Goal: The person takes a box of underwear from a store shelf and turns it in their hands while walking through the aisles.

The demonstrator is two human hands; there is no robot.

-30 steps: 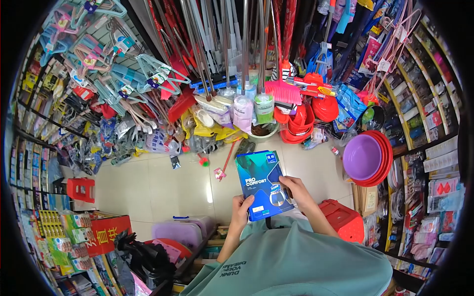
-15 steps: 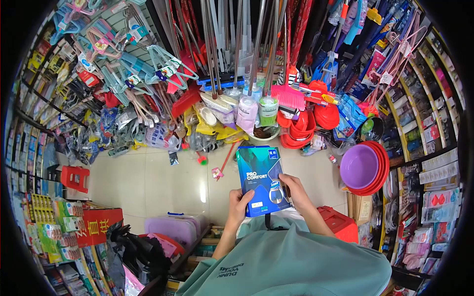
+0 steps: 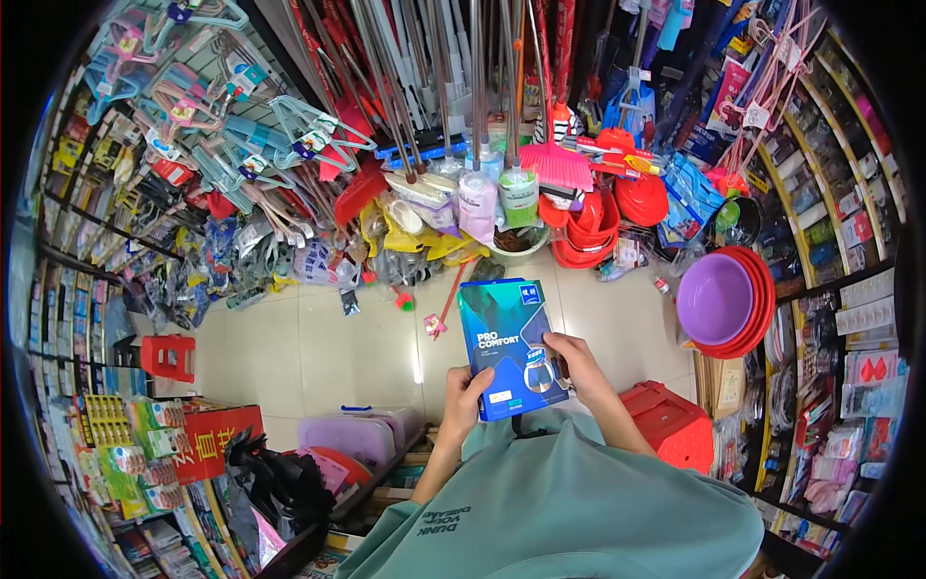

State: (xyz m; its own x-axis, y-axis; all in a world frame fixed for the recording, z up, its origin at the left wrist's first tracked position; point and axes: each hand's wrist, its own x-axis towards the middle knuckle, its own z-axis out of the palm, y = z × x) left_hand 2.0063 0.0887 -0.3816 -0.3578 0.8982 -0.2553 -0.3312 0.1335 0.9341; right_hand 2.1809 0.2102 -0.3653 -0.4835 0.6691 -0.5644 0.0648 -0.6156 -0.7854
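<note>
Between both hands I hold a flat blue and green underwear box (image 3: 503, 338) marked "PRO COMFORT", its front facing up toward me. Its lower left edge is gripped by my left hand (image 3: 465, 398), thumb on the front. My right hand (image 3: 575, 367) grips the right edge, with the thumb lying on the front and the fingers mostly hidden behind. The box is tilted slightly and held in front of my green shirt (image 3: 569, 492), above the tiled floor.
Mops and a pink broom (image 3: 556, 166) stand ahead, with red dustpans (image 3: 590, 232) beside them. Stacked basins (image 3: 715, 299) and a red stool (image 3: 666, 425) are at right. A small red stool (image 3: 168, 358), storage boxes (image 3: 347, 444) and a black bag (image 3: 280, 482) are at left. Stocked shelves curve around both sides.
My view has shifted slightly, so the surroundings sit a little differently in the frame. The box stays in both hands with almost the same grip.
</note>
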